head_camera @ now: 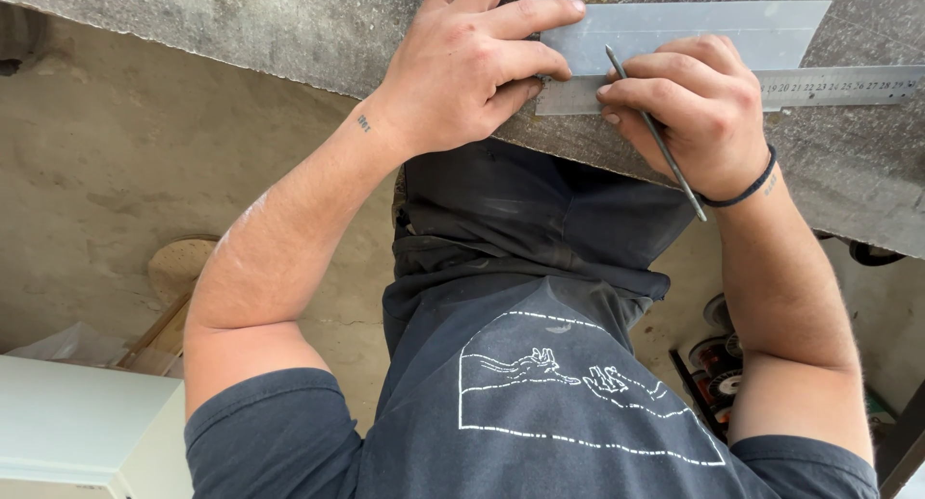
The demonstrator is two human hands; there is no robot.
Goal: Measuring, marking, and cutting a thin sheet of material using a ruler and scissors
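Dark shirt (540, 403) with a white line drawing fills the foreground. Beyond it, the right hand (699, 109) pinches a thin metal scriber (655, 133), its tip touching the grey sheet strip (694, 32) above a steel ruler (848, 87) running left to right. The left hand (472, 65), fingers spread, presses ruler and strip onto the worktop (241, 27).

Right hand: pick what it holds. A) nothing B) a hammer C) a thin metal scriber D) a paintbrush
C: the right hand pinches a thin metal scriber, tip on the grey metal sheet along the steel ruler, while the left hand presses the sheet down.
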